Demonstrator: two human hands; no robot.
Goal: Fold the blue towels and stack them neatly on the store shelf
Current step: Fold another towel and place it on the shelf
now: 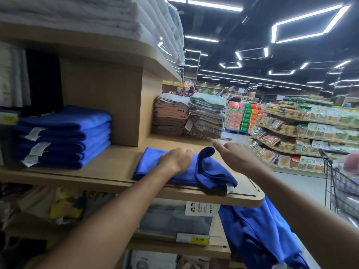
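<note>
Two blue towels were out of the pile. One blue towel [149, 167] lay flat on the wooden shelf [108, 177], near the front edge and close to the round corner. Its long side ran from left to right along the shelf edge. Its left end was flat and neat, and its right end was bunched up in a lump.

Our left hand [175, 160] rested on the middle of this towel. Its fingers bent down into the cloth, but we could not tell if they gripped it or only pressed it. Our right hand [238, 157] was up in the air just past the lumpy end. It held nothing, and its first finger stuck out straight, pointing up and to the left.

The other blue towel [258, 235] hung below the shelf corner, its long side going down and a bit to the right. The pile of folded blue towels [64, 136] sat farther left on the same shelf, with round folds facing right. We could not read its white tags [36, 133].

Under the shelf, a white card [202, 209] said "250D" and "x1". A yellow price tag [200, 239] said "5.80".
</note>
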